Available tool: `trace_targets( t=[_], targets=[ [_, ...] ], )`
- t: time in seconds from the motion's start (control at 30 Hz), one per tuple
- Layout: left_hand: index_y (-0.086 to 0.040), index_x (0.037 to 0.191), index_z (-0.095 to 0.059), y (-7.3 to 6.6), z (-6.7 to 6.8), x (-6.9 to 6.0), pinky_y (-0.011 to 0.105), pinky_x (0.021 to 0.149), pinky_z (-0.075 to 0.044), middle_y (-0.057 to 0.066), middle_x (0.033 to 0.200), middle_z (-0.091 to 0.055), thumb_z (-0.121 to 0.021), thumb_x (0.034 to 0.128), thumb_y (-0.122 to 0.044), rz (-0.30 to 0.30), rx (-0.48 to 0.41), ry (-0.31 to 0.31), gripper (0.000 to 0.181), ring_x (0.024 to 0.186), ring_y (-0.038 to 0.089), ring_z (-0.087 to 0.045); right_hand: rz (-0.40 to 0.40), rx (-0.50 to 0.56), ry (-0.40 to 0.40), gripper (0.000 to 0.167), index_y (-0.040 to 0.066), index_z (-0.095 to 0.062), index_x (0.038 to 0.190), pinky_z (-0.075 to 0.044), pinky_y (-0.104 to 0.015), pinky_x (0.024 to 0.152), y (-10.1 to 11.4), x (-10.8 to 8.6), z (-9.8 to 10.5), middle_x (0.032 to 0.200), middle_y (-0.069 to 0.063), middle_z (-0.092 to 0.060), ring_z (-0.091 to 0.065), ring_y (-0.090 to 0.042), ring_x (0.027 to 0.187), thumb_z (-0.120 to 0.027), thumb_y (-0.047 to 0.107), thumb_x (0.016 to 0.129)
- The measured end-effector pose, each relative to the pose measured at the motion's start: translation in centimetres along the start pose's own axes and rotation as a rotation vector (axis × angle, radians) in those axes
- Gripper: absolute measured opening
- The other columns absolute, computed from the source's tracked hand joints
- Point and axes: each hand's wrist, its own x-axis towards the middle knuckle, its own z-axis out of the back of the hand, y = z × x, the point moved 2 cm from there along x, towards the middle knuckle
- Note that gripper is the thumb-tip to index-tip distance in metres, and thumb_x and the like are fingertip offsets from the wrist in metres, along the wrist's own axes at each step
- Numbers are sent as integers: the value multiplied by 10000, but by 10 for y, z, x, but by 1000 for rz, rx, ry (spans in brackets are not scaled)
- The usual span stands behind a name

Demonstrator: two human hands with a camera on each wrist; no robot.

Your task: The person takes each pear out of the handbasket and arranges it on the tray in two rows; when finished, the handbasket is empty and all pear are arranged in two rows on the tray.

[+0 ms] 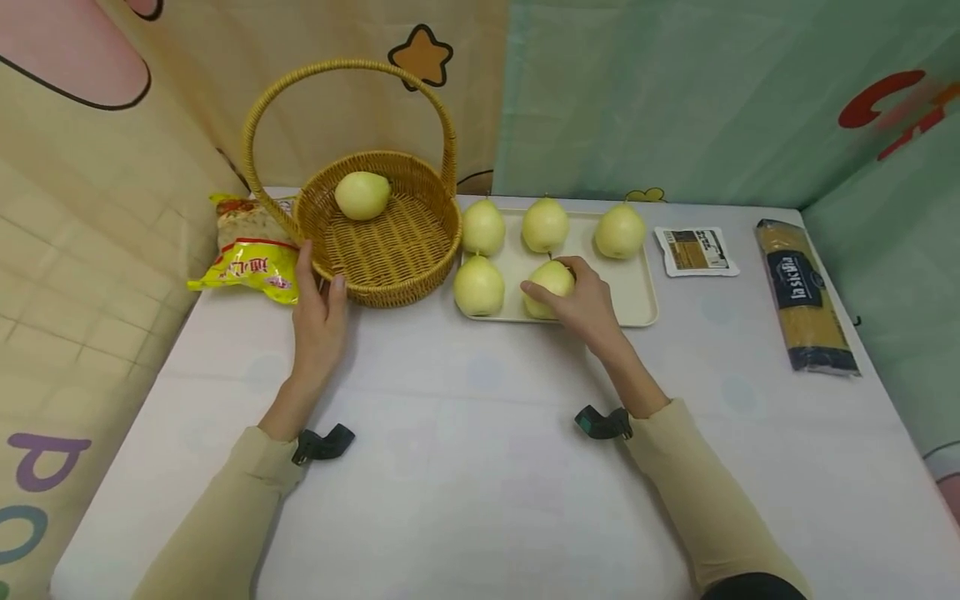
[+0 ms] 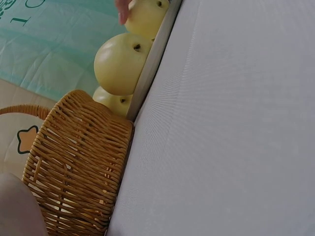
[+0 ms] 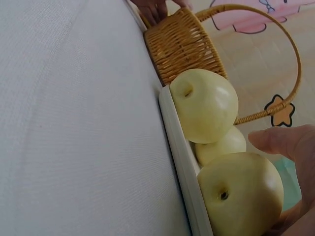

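Several pale yellow-green pears sit on a cream tray. Over the front middle pear is my right hand, its fingers around the far side. In the right wrist view its thumb stretches past that pear with a gap between them. A woven basket with a tall handle stands left of the tray, one pear lying inside. My left hand rests against the basket's front left side, fingers mostly straight. Only a blurred part of this hand shows in the left wrist view.
Behind the left hand lies a yellow snack bag, beside the basket. Right of the tray are a small flat packet and a pack of pasta. Printed curtains hang behind the white table.
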Motion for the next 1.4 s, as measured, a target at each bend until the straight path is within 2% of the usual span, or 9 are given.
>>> trace_targets(
  t=[0.27,0.47,0.6,0.8,1.0,1.27,1.4],
  targets=[
    [-234,1699,-155,1,0,-3,546,1258,-293,139,1726,-278,-465,1131,-377,9,6,-9,663,1550,321,-349,-20,-22,8,789,40,-505,1495,-491,-480,996,1,0,3,1403,-175,-610,-585,-337,1204,-762,498,905],
    [-231,1699,-153,1,0,1,518,1280,-266,116,1742,-245,-464,1128,-406,-12,5,1,673,1576,298,-304,-55,-60,26,791,26,-485,1507,-491,-490,993,2,-1,8,1415,-193,-597,-576,-357,1203,-745,486,918],
    [-238,1700,-147,1,0,1,493,1285,-268,93,1747,-237,-475,1131,-368,2,7,6,670,1583,254,-291,-76,-72,35,849,25,-419,1552,-465,-527,1075,4,-1,9,1515,-204,-535,-540,-379,1308,-749,469,909],
    [-238,1699,-147,2,0,-1,500,1284,-270,84,1748,-238,-487,1129,-332,10,10,4,670,1581,277,-297,-96,-85,59,903,8,-345,1597,-408,-547,1167,5,-2,11,1614,-206,-446,-476,-387,1426,-750,438,914],
    [-225,1699,-147,2,0,2,478,1290,-263,95,1747,-237,-481,1131,-338,-8,-3,6,668,1584,267,-292,-72,-84,69,940,-4,-284,1617,-413,-561,1167,8,-3,14,1584,-281,-453,-479,-421,1428,-780,381,918],
    [-197,1698,-156,1,0,1,487,1288,-265,96,1748,-234,-485,1132,-282,-3,-4,2,660,1590,269,-281,-39,-86,67,911,-11,-330,1596,-447,-547,1124,8,-4,12,1558,-270,-487,-522,-405,1365,-784,411,928],
    [-193,1697,-163,0,0,0,505,1284,-273,111,1747,-232,-483,1132,-301,-20,-22,-2,658,1588,289,-289,-36,-90,57,899,-15,-346,1586,-437,-555,1140,8,-5,12,1571,-263,-479,-507,-411,1397,-764,450,939]
  ],
)
